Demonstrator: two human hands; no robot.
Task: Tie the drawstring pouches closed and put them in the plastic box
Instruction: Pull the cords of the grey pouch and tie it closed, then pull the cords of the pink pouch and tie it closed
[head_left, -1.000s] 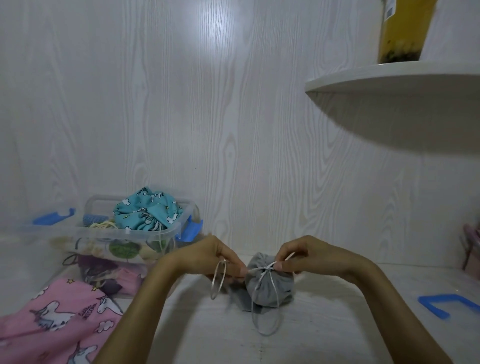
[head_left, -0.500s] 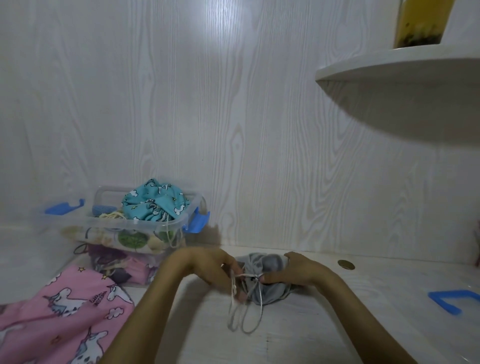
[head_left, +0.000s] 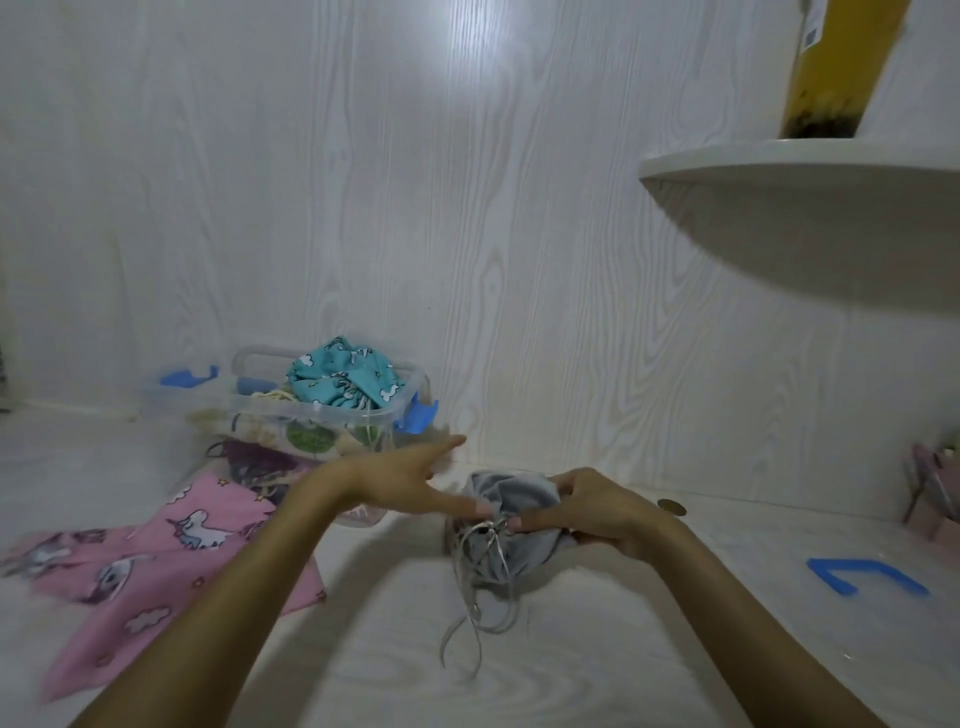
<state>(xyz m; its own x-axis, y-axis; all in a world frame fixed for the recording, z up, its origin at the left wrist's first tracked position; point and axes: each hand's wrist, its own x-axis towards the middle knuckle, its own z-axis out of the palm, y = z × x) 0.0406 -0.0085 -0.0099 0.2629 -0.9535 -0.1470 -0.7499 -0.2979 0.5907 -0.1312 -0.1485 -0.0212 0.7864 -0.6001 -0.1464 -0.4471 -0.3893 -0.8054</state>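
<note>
Work surface (head_left: 597, 670): pale wood-grain top, bounded at the rear by a wall panel of the same grain; open surface was seen in front of the hands and to the right, as far as one blue clip (head_left: 862, 574) lying flat. A curved white shelf (head_left: 800, 166) projected overhead at upper right, with one yellow container (head_left: 836, 62) stood on it.

Plastic box (head_left: 322, 415): one, clear, set at rear left against the wall, with blue latches at two sides. One teal patterned pouch (head_left: 343, 376) was heaped above its rim; other fabric inside could not be counted through the wall.

Pink unicorn-print fabric (head_left: 156, 561): one piece, spread flat at left, in front of the box.

Grey drawstring pouch (head_left: 509, 525): one, rested on the surface at centre, between the two hands, well apart from the box. Its silver cords (head_left: 470, 587) were gathered at the neck and trailed loose toward the near edge.

Left hand (head_left: 400, 480): fingers extended, index pointed toward the box; the lower fingertips lay at the pouch's neck.

Right hand (head_left: 592, 506): fingers curled round the pouch body, thumb and fingertips pinched at the cord knot

One small round coin-like object (head_left: 671, 506) was noted just behind the right wrist
</note>
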